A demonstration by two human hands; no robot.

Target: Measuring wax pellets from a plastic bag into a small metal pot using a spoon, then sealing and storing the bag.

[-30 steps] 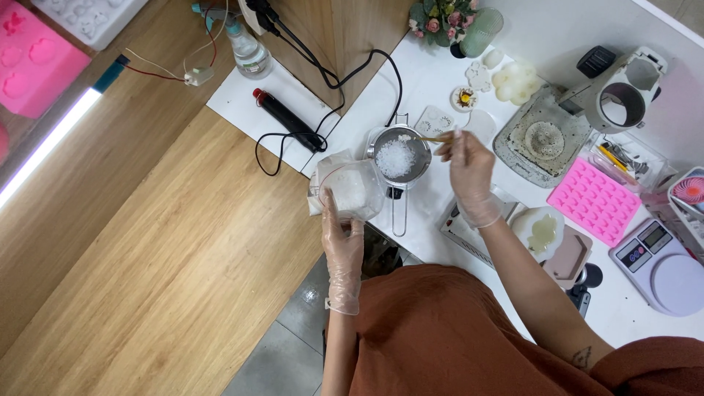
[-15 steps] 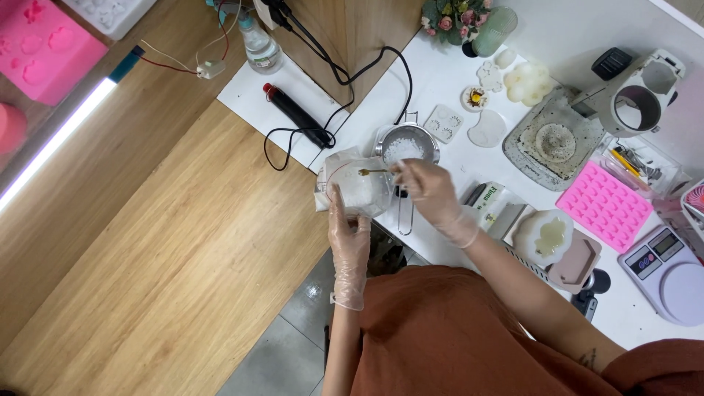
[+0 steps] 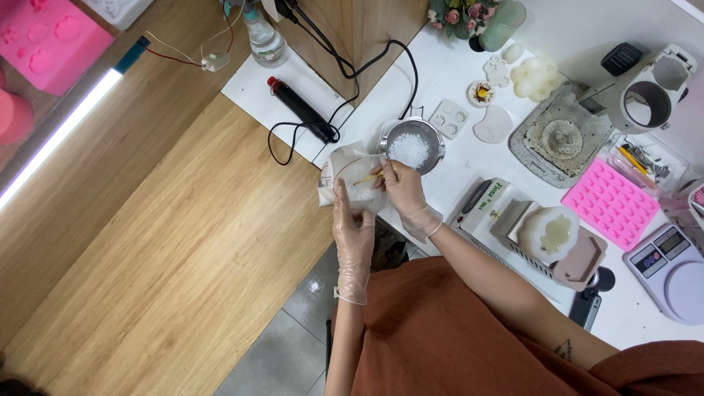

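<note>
A white worktop (image 3: 469, 158) is seen from above, and everything is placed here relative to the small metal pot (image 3: 412, 147) standing near its left edge, which holds white granules. Far right of the pot lies a pink silicone mould (image 3: 611, 203), and beyond that a digital scale (image 3: 671, 262). Just left and below the pot, touching its rim or nearly so, a crumpled clear plastic bag (image 3: 350, 174) is held up. The left hand (image 3: 353, 227), gloved, is closed on the bag's lower edge from below. The right hand (image 3: 402, 189), also gloved, is pinched together on a thin yellowish stick (image 3: 367, 178) whose tip is pushed into the bag's mouth. The step in hand is judged to be scooping granules out of the bag; a steady lift across to the pot is what would be called for.
</note>
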